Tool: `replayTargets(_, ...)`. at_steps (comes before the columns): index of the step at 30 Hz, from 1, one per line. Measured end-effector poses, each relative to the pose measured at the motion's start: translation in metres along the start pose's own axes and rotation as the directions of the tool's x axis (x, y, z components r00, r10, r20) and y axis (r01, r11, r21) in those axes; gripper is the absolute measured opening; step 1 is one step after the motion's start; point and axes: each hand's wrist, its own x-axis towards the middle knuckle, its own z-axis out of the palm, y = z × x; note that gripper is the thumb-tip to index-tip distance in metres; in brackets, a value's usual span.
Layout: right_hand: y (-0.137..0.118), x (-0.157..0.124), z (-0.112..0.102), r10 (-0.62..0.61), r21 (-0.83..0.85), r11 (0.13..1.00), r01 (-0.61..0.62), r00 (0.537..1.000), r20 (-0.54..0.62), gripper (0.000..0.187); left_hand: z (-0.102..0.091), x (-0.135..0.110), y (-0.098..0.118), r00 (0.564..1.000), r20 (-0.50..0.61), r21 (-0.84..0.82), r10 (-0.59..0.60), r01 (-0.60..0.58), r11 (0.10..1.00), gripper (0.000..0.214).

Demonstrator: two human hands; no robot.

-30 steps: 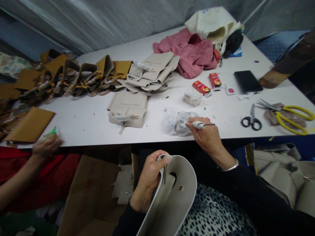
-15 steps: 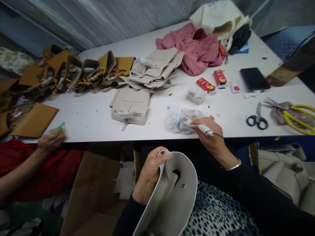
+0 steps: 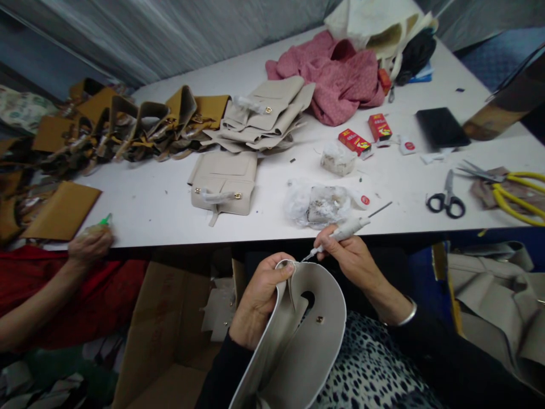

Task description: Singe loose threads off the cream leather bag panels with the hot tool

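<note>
A beige handbag piece [image 3: 320, 352] with a curved flap and a small gold fitting rests over my lap. My left hand [image 3: 264, 295] pinches its upper edge between thumb and fingers. My right hand [image 3: 347, 255] grips a white-wrapped thin tool [image 3: 347, 228], perhaps a small applicator; its pointed tip is at the bag's edge beside my left thumb, and a thin metal rod sticks out at the other end. Just beyond, on the table, a dirty whitish block in clear plastic [image 3: 324, 204] lies near the front edge.
Beige bag parts [image 3: 266, 113] and mustard bags [image 3: 140, 122] crowd the white table. Black scissors [image 3: 446, 201], yellow-handled scissors [image 3: 519, 193] and small red boxes [image 3: 354, 143] lie at right. A co-worker's hand [image 3: 90, 241] holds a green-tipped tool at left. Below stands a cardboard box [image 3: 153, 329].
My right hand has come from the plastic-wrapped block back to the bag piece, bringing the tool's tip to its edge. My left hand keeps its hold. The view has shifted slightly.
</note>
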Motion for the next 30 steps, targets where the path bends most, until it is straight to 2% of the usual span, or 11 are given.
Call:
replayTargets(5, 0.008, -0.005, 0.004, 0.046, 0.042, 0.998, -0.048, 0.998, 0.04, 0.035, 0.001, 0.0, 0.001, 1.0, 0.011, -0.018, -0.013, 0.013, 1.0, 0.039)
replayTargets(13, 0.005, -0.005, 0.005, 0.009, -0.025, 1.0, -0.007, 0.996, 0.087, 0.031, 0.003, 0.001, 0.001, 1.0, 0.022, -0.032, -0.008, 0.009, 0.999, 0.04)
replayTargets(18, 0.01, -0.004, 0.009, -0.017, -0.048, 0.999, 0.021, 0.997, 0.079, 0.028, 0.003, 0.002, -0.002, 1.0, -0.005, -0.05, 0.028, -0.029, 0.998, 0.042)
replayTargets(21, 0.013, -0.006, 0.009, -0.064, -0.074, 0.995, 0.07, 0.995, 0.079, 0.025, 0.003, 0.004, -0.004, 0.999, -0.022, -0.058, 0.041, -0.042, 0.997, 0.042)
replayTargets(23, 0.015, -0.007, 0.007, -0.151, -0.121, 0.979, 0.161, 0.984, 0.093, 0.023, 0.002, 0.005, -0.006, 0.999, -0.02, -0.065, 0.041, -0.043, 0.997, 0.041)
replayTargets(26, 0.015, -0.009, 0.0, -0.316, -0.249, 0.896, 0.367, 0.922, 0.225, 0.019, -0.001, 0.005, -0.006, 0.999, -0.014, -0.071, 0.039, -0.04, 0.997, 0.04)
replayTargets(30, 0.011, -0.012, -0.008, -0.45, -0.418, 0.641, 0.644, 0.756, 0.474, 0.014, -0.003, 0.005, -0.005, 0.999, -0.019, -0.083, 0.042, -0.044, 0.996, 0.039)
